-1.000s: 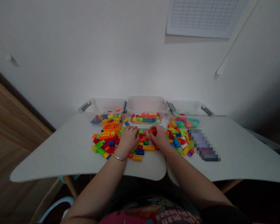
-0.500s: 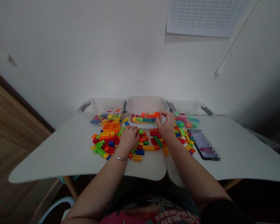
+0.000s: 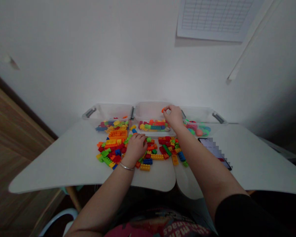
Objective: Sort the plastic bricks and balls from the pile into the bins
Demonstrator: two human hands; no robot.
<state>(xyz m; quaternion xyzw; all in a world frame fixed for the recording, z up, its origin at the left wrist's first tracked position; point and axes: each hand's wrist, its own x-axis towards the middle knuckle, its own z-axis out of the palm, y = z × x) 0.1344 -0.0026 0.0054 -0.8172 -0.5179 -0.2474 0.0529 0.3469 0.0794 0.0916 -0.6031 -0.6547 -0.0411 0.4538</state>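
Between the fingertips of my right hand point(image 3: 173, 117) is a small orange toy brick point(image 3: 163, 110), held above the right side of the middle clear plastic box point(image 3: 155, 134). Inside that box lie several joined or stacked bricks point(image 3: 154, 126) in red, teal, yellow and green. My left hand point(image 3: 136, 146), with a silver bangle at the wrist, rests on the pile of loose building bricks point(image 3: 108, 153) in front of the boxes. Its fingers are curled and touch the bricks; whether one is under them is hidden.
A left clear box point(image 3: 113, 112) contains colourful pieces, and a right clear box point(image 3: 198, 113) contains green and pink ones. A phone point(image 3: 215, 153) lies on the white table point(image 3: 64, 161) at the right. The wall stands close behind the boxes.
My right hand has risen from inside the middle box, lifting the orange brick upward and slightly left. My left hand has stayed on the pile.
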